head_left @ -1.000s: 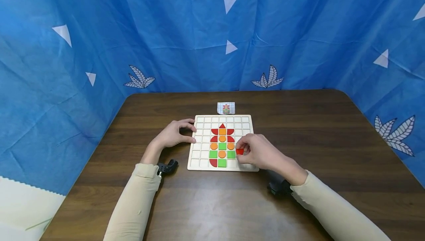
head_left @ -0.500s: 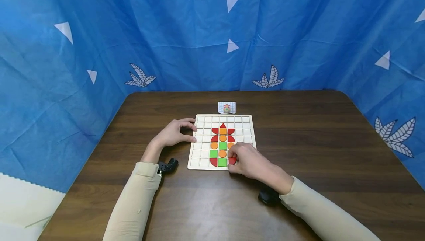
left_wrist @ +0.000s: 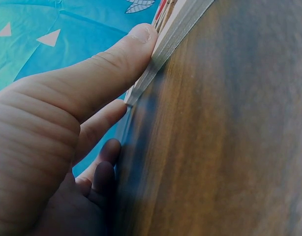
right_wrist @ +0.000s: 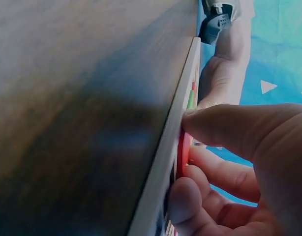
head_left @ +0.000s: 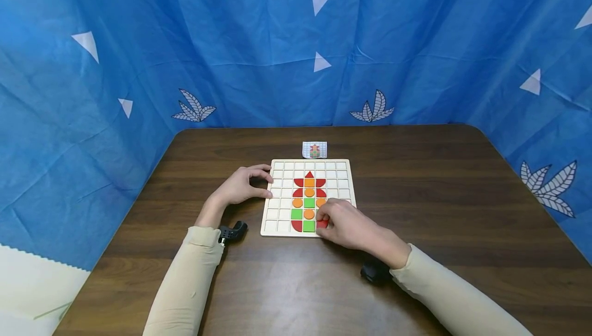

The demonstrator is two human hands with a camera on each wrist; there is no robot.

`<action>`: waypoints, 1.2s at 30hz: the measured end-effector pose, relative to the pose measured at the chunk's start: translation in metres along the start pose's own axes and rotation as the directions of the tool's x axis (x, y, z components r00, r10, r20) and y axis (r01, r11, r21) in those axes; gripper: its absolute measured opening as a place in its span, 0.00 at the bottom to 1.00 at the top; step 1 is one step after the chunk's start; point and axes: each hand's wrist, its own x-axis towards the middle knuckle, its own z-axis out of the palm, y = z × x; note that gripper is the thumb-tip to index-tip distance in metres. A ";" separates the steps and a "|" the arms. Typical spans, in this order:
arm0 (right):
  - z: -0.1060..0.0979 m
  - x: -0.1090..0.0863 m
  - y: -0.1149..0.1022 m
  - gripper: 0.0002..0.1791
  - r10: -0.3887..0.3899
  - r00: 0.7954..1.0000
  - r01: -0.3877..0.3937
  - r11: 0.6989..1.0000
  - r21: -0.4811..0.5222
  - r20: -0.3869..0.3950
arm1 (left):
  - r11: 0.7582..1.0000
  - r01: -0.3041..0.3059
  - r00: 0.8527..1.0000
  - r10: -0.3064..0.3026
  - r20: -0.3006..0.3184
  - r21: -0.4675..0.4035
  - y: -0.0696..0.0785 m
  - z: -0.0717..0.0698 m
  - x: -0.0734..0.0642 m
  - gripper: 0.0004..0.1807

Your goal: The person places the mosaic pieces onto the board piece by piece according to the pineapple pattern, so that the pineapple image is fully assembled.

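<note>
A pale gridded puzzle board [head_left: 277, 214] lies on the table, bearing red, orange and green tiles in a flower-like figure. At its lower right part, my right hand [head_left: 349, 225] pinches a red tile [head_left: 322, 224] between thumb and fingers, beside a green square tile [head_left: 309, 226]. The right wrist view has the red tile [right_wrist: 183, 152] low against the board, its full shape hidden by the fingers. My left hand [head_left: 238, 185] touches the board's left edge with thumb and fingertips. In the left wrist view, the thumb [left_wrist: 124, 56] rests along that edge.
Just behind the board lies a small card [head_left: 314, 150] printed with a similar coloured figure on a grid. The brown wooden table [head_left: 416, 171] extends to both sides. A blue curtain [head_left: 259, 43] hangs behind it. Each wrist wears a black device [head_left: 234, 231].
My right hand has moved left and slightly toward me with the red tile, from the board's right side to beside the bottom green square. My left hand stays at the board's left edge.
</note>
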 end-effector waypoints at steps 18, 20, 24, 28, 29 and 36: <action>-0.004 -0.010 -0.001 0.02 -0.070 0.998 0.070 0.996 -0.051 0.011 | 1.000 -0.009 1.000 0.009 0.013 -0.018 0.002 0.003 0.004 0.18; -0.005 -0.009 0.000 0.02 -0.059 0.998 0.060 0.998 -0.034 0.018 | 1.000 -0.010 1.000 0.010 0.013 -0.015 0.003 0.002 0.005 0.17; -0.007 -0.010 0.004 0.03 -0.053 0.998 0.053 0.999 -0.004 0.034 | 1.000 -0.002 1.000 0.001 0.019 0.006 0.002 -0.001 0.003 0.16; -0.013 -0.012 0.012 0.04 -0.041 0.997 0.040 0.999 0.013 0.062 | 0.999 0.022 0.999 -0.023 0.036 0.042 0.003 -0.005 -0.004 0.15; -0.017 -0.012 0.015 0.05 -0.028 0.997 0.026 1.000 0.016 0.070 | 0.998 0.026 0.999 -0.029 0.038 0.059 0.003 -0.006 -0.006 0.15; -0.047 -0.022 0.046 0.07 0.052 0.996 -0.050 0.998 -0.033 0.076 | 0.980 0.003 0.997 -0.018 0.069 0.200 0.015 -0.021 -0.014 0.18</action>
